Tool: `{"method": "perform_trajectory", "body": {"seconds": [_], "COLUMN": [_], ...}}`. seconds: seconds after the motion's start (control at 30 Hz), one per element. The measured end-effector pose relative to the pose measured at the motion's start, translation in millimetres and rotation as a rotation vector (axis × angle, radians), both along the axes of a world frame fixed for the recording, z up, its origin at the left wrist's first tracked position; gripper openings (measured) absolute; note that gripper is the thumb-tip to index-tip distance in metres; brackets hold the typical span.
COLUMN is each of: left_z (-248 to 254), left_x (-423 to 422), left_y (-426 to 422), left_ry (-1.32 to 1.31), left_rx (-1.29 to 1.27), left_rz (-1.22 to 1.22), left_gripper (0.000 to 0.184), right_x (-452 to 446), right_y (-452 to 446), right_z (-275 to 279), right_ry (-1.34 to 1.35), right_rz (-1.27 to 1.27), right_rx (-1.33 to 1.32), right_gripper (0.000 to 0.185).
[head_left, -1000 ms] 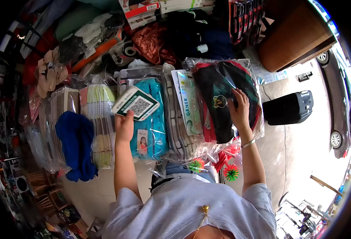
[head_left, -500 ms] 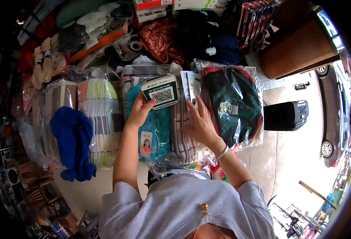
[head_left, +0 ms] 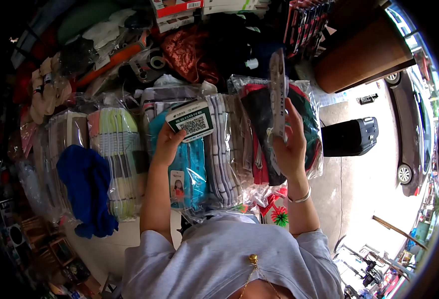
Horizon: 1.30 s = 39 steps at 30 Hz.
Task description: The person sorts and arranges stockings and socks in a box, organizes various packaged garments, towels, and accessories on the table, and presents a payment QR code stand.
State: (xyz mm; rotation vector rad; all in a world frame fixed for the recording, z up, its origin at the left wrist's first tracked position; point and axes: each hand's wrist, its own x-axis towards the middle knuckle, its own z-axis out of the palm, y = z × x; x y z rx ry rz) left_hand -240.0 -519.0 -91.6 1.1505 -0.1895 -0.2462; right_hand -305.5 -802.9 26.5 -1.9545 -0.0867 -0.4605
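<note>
My left hand is closed on the edge of a white and green QR code sign, tilted over a bagged teal textile. In my right hand is a narrow, flat white package with dark lettering, seen nearly edge-on. That hand is above a clear bag of dark green, black and red fabric. Bagged striped textiles lie between my two forearms.
To the left, a blue cloth lies across more bagged striped textiles. Behind them are rust-coloured fabric and stacked boxes. A black case stands on the floor at right, with a parked car beyond.
My right hand has picked up the white package from the textiles, raised it and moved right, turning it edge-on. The sign stays in my left hand; the whole view has shifted slightly.
</note>
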Motion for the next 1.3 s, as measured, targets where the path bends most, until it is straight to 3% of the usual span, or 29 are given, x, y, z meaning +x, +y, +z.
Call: {"method": "perform_trajectory", "body": {"seconds": [0.03,0.13,0.2,0.23,0.33,0.4,0.57,0.7,0.77,0.83,0.93,1.07,1.17,1.27,1.3], "left_z": [-0.7,-3.5,-2.4,-1.2,-2.8,-1.6,14.9,23.9,32.4,44.3,64.8,49.7,29.6,16.4,2.1], "left_x": [0.7,2.7,2.2,3.2,2.6,2.3,-7.9,-43.2,-75.8,-118.9,-202.4,-316.8,-384.4,-433.7,-448.5], "left_y": [0.8,1.3,2.5,2.4,1.5,0.9,2.4,22.8,34.3,40.6,30.9,20.2,-2.0,-42.0,-55.0], "left_ry": [-0.004,-0.006,-0.03,-0.048,-0.064,-0.086,-0.13,-0.029,-0.008,-0.008,-0.017,0.118,0.27,0.424,0.409], "left_rx": [-0.002,-0.001,0.0,0.0,0.0,0.018,0.101,0.185,0.252,0.259,0.276,0.162,0.159,0.039,-0.033], "left_rz": [-0.002,0.004,-0.018,-0.028,0.0,-0.009,0.061,0.224,0.319,0.395,0.522,0.557,0.467,0.313,0.098], "left_gripper": [0.049,0.047,0.047,0.047,0.048,0.048,0.051,0.061,0.059,0.057,0.049,0.046,0.044,0.044,0.046], "right_x": [-1.0,-5.5,-14.1,-17.3,-22.0,-24.8,-67.1,-122.6,-151.6,-182.2,-222.3,-272.3,-296.3,-314.5,-325.9], "right_y": [0.8,31.3,46.8,53.7,41.9,28.3,4.6,6.4,7.0,10.9,4.9,3.8,9.4,41.1,58.5], "right_z": [9.6,-25.8,-89.0,-96.3,-79.0,-69.8,-67.0,-81.4,-93.1,-98.1,-123.3,-140.1,-136.2,-113.5,-129.6], "right_ry": [-0.122,-0.049,0.276,0.235,0.23,0.154,0.061,0.107,0.074,0.15,0.132,0.092,0.291,0.577,0.595], "right_rz": [-0.147,-0.219,0.05,0.004,0.025,0.042,0.003,0.024,0.082,0.194,0.426,0.572,0.718,1.276,1.32], "right_rx": [-0.325,-0.843,-0.874,-0.893,-0.806,-0.545,-0.372,-0.077,-0.097,0.057,-0.029,-0.081,-0.066,0.201,0.195], "right_gripper": [0.073,0.053,0.048,0.05,0.05,0.045,0.037,0.029,0.03,0.029,0.026,0.023,0.021,0.024,0.024]}}
